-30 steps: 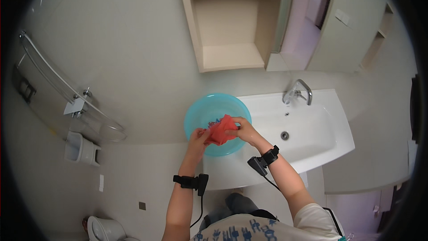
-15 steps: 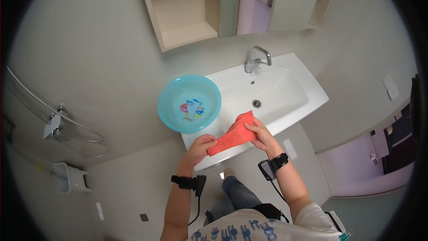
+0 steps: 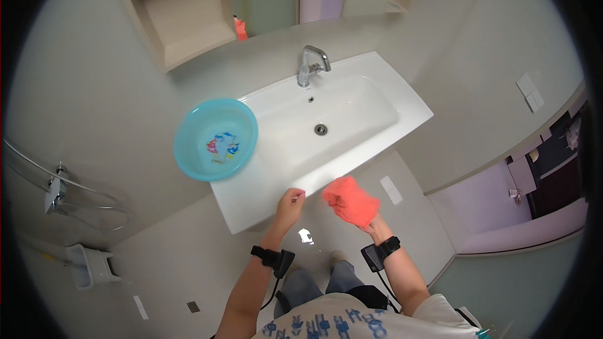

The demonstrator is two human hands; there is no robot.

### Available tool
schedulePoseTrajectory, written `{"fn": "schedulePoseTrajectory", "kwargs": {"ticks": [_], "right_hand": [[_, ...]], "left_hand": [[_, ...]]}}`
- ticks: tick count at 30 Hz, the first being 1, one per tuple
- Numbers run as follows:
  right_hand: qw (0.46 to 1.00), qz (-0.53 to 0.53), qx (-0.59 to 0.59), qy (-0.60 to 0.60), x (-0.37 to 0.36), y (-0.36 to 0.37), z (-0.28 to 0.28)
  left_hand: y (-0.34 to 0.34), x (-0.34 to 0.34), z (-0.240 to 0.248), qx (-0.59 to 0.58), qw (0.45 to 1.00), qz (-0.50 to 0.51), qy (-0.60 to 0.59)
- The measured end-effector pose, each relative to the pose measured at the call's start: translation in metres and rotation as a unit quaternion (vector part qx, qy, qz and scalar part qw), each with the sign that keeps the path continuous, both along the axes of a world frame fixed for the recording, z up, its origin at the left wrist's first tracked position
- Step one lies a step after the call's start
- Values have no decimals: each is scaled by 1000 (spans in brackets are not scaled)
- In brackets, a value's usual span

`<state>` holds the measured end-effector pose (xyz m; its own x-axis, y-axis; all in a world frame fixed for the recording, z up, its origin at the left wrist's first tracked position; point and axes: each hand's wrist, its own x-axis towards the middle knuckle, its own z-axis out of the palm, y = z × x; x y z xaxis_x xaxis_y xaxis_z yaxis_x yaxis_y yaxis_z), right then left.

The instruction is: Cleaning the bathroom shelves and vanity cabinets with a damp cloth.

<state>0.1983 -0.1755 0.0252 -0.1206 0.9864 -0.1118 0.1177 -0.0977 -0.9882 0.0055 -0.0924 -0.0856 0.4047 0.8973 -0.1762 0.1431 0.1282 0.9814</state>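
The white sink (image 3: 358, 103) carries the round turquoise basin (image 3: 218, 116) on its left end. The coral-red cloth (image 3: 355, 204), bunched and creased, is located in front of the sink's front edge, over the right hand (image 3: 376, 227). Its surface is matte, its outline slightly blurred; its full shape (folds conceal it) cannot be determined. The cloth covers the right fingers; whether they are clenched or spread cannot be told. The left hand (image 3: 290, 207) is apart from the cloth, fingers curled inward; contact between thumb and fingertips is too small to confirm.
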Motion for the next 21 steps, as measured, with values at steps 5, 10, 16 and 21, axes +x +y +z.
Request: {"fn": "schedulePoseTrajectory", "kwargs": {"ticks": [5,10,16,21], "right_hand": [[950,-146,-148,234,103,-38,-62],[910,-204,-191,306,157,-60,-93],[897,-217,-215,320,204,-86,-114],[904,-175,-199,337,218,-86,-114]], "left_hand": [[-40,45,-44,-217,975,-38,-13],[-59,84,-116,117,970,100,186],[-57,115,-89,195,819,-29,539],[-56,120,-90,163,809,-47,563]]}}
